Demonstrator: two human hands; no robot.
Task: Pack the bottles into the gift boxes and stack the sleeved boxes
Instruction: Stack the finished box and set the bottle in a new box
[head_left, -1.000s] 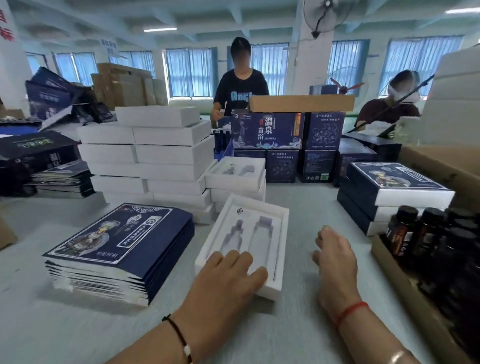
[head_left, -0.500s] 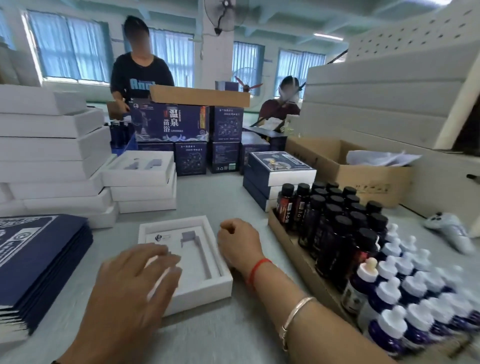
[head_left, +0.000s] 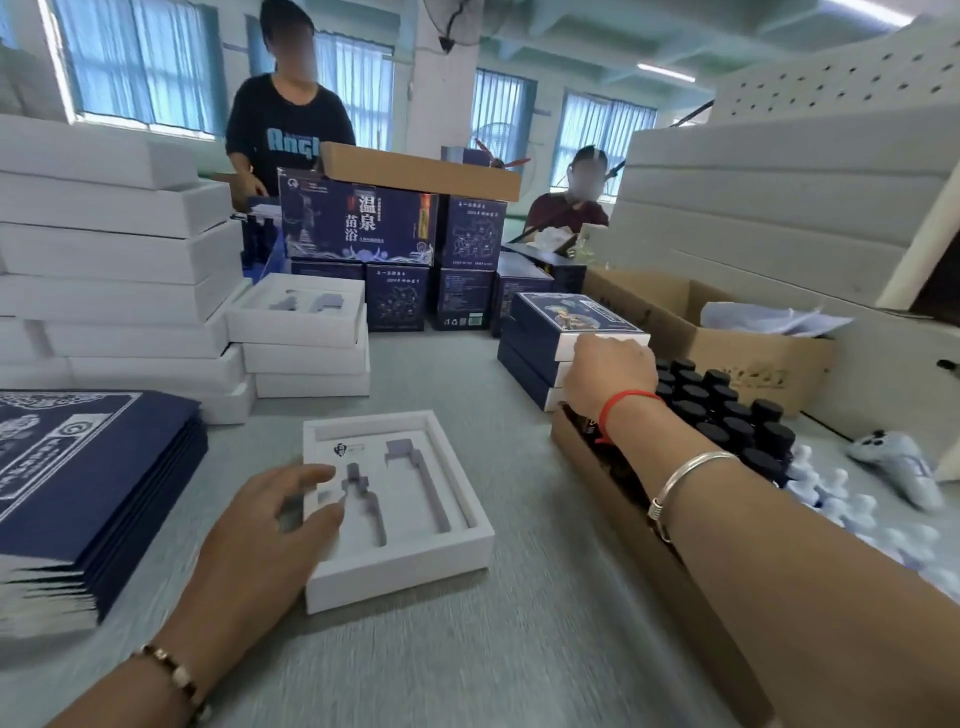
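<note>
- The open gift box (head_left: 397, 506), white with two empty bottle-shaped slots, lies on the table (head_left: 519, 649), the one landmark here.
- Left hand (head_left: 270, 525) rests on its near-left corner, fingers spread and relaxed, gripping nothing.
- Right hand (head_left: 610, 376) reaches over the dark bottles (head_left: 727, 410) in the cardboard tray (head_left: 649, 535) right of that box; whether its fingers have closed on one I cannot tell.
- The bottles look rigid, smooth, likely breakable: take one by the cap or neck.
- Well over a dozen dark caps; three sleeved boxes (head_left: 566, 332) stacked beyond the tray.
</note>
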